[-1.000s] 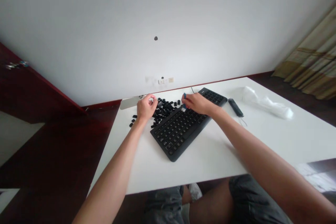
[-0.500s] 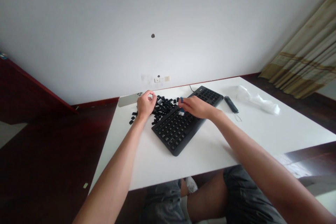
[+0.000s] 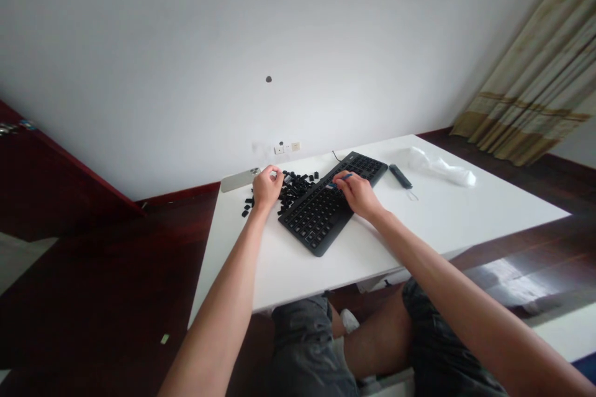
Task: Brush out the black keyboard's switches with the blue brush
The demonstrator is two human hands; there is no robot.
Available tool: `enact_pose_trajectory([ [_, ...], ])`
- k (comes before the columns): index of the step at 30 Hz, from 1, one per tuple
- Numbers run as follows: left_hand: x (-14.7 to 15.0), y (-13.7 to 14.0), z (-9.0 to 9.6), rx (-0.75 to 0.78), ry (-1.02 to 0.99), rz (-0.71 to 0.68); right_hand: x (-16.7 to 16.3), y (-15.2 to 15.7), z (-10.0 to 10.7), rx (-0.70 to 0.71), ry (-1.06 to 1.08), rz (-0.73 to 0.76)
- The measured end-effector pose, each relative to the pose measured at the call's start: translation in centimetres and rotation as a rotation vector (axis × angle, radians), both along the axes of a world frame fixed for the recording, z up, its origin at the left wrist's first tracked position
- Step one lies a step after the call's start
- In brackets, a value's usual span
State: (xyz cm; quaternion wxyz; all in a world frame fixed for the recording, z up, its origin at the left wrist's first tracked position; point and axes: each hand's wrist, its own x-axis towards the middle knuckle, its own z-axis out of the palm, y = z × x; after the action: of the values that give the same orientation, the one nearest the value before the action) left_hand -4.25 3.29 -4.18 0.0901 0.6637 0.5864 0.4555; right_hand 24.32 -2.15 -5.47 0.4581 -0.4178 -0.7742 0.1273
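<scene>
A black keyboard lies slantwise on the white table, its key sockets bare of caps. My right hand is closed on a small blue brush with a whitish end, held low over the keyboard's middle. Left of the keyboard spreads a heap of loose black keycaps. My left hand rests by that heap, fingers curled to the thumb in a ring. Whether anything small sits in that pinch cannot be made out.
A phone lies at the table's back left corner. Right of the keyboard are a dark stick-shaped object with a loop and a crumpled clear plastic bag. A cable leaves the keyboard's far edge.
My right hand has turned, and the brush now points left, lying flatter above the keys. The left hand keeps its curled pose by the keycaps. The whole view has shifted slightly.
</scene>
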Motion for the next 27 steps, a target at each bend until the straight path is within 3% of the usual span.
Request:
enact_pose_trajectory([
  [2,0.1,-0.3,0.2,0.002,-0.003,0.002,0.3,0.1,-0.4,0.011,0.064,-0.042],
  [6,0.5,-0.5,0.4,0.001,0.029,-0.030,0.3,-0.3,-0.8,-0.078,-0.024,0.097],
  [11,0.5,-0.4,0.3,-0.004,0.031,-0.052,0.1,-0.6,-0.8,-0.003,-0.080,-0.045],
  [15,0.7,-0.5,0.4,-0.023,0.026,-0.060,-0.4,-0.7,-0.7,-0.013,-0.129,0.090],
  [20,0.9,-0.6,0.5,-0.020,0.030,-0.073,-0.7,-0.8,-0.7,0.049,-0.198,-0.154],
  [24,0.9,-0.5,0.3,-0.016,0.042,-0.083,-1.1,-1.2,-0.7,0.058,-0.245,0.132],
  [25,0.9,-0.5,0.3,-0.012,0.045,-0.086,-1.1,-1.2,-0.7,0.038,-0.247,0.132],
  [27,0.9,-0.4,0.2,0.000,0.049,-0.087,-1.0,-0.9,-0.9,0.002,-0.219,-0.025],
])
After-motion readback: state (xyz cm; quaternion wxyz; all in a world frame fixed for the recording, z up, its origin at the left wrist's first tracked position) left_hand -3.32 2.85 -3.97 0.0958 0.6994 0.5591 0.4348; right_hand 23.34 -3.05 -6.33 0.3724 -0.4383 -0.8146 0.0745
